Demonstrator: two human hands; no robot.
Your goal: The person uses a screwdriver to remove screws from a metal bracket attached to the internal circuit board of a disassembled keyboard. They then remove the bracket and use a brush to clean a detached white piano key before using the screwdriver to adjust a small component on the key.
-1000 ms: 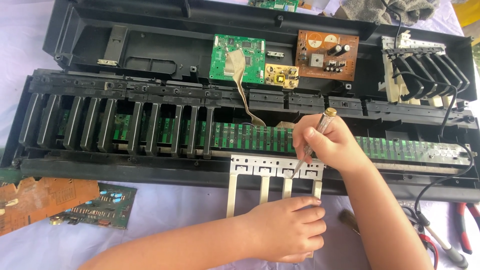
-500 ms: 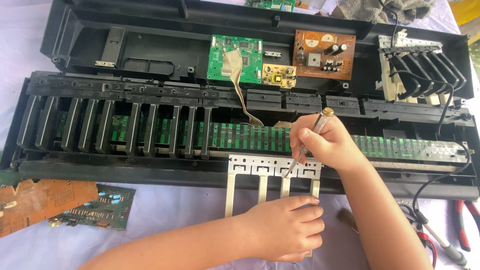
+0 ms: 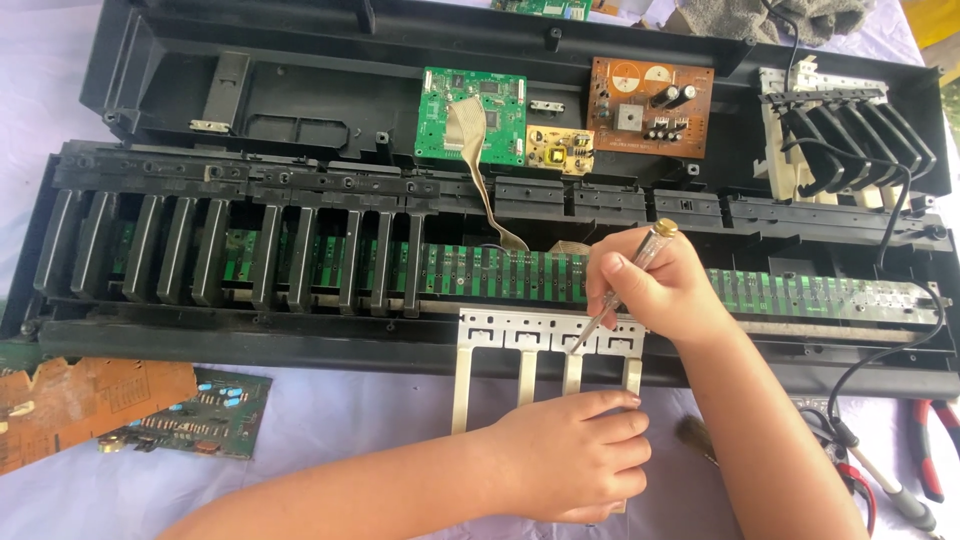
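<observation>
An opened electronic keyboard [image 3: 150, 345] lies across the frame, its black keys [image 3: 230, 250] still in place at the left and a long green circuit strip [image 3: 500, 272] bared through the middle. At lower centre a white block of keys [image 3: 545, 345] rests on the front edge of the case. The right hand [image 3: 655, 290] is curled around a screwdriver [image 3: 622, 285], fingers pinching its clear handle, with the tip set down on the top bar of the white block. The left hand [image 3: 575, 460], fingers folded loosely, lies on the lower ends of the white keys and presses them flat.

To do this step well, the tip should probably sit square in its seat before any turn, the shaft kept steady rather than leaning, and the left hand should hold the block from sliding toward the table edge. Loose boards [image 3: 190, 425] lie at lower left; red-handled pliers [image 3: 925, 470] wait at lower right, well apart.
</observation>
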